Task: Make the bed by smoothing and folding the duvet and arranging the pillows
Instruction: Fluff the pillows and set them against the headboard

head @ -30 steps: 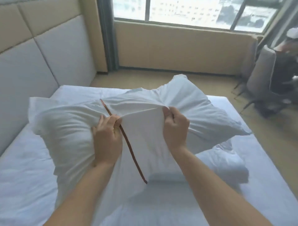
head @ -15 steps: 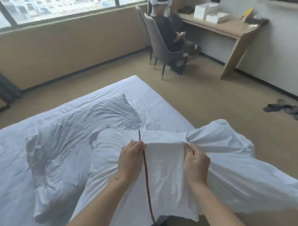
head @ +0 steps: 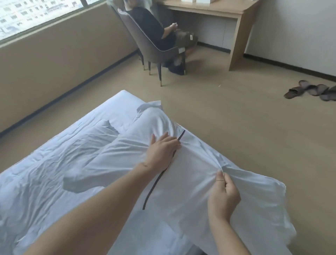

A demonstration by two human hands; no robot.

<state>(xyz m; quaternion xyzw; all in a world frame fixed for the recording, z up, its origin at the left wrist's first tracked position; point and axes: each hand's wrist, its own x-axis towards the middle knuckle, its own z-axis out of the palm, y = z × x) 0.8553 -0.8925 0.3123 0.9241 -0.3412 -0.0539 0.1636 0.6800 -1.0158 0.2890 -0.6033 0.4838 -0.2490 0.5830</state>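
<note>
On the bed [head: 54, 163], a pillow [head: 191, 173] lies at the near corner. Left hand [head: 163, 147] presses flat on it, fingers spread, across its dark stripe [head: 154, 185]. Right hand [head: 224, 194] pinches its cover.

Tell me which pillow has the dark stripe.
The pillow under both hands, at the bed's near edge. The other pillow, farther left on the bed, is plain white.

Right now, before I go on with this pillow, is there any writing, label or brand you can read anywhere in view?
None readable.
Small pale tag at the seated person's knee: too blurred to read.
White boxes on the desk: no legible print.
Pillow: only a dark stripe, no text.
</note>
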